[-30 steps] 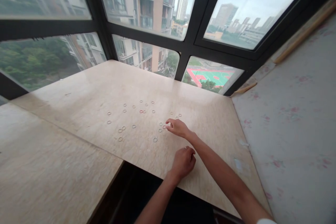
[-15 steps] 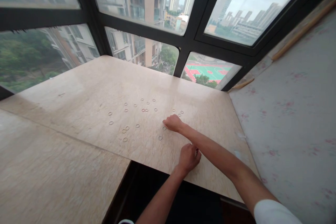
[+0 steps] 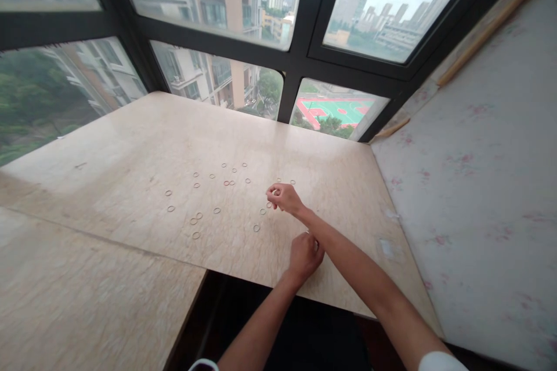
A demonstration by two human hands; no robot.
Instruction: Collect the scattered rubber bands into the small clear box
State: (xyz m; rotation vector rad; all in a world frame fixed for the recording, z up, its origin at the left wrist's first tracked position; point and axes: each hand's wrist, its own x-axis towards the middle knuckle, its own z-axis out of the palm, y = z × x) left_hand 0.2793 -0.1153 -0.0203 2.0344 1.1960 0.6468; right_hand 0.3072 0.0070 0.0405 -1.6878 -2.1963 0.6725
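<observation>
Many small thin rings lie scattered flat on the marbled tabletop (image 3: 130,145). My right hand (image 3: 285,197) is just over the right part of the scatter, its fingers curled in towards the thumb; anything between the fingertips is too small to make out. Right under those fingertips lies a ring (image 3: 268,205), with a second ring (image 3: 263,211) beside it and another ring (image 3: 256,228) nearer to me. My left hand (image 3: 304,255) rests closed near the front edge, partly behind my right forearm; what it holds is hidden. A reddish ring (image 3: 226,183) lies in the middle group.
Dark-framed windows (image 3: 287,69) border the far side. A flower-patterned wall (image 3: 487,185) stands on the right, with a clear patch (image 3: 386,247) on the tabletop near it. The front edge has a dark recess (image 3: 235,290), and a seam (image 3: 100,237) crosses the surface at left.
The view has shifted slightly. My right hand has moved a little right across the tabletop, and a ring now shows under its fingertips. My left hand has stayed closed in nearly the same place.
</observation>
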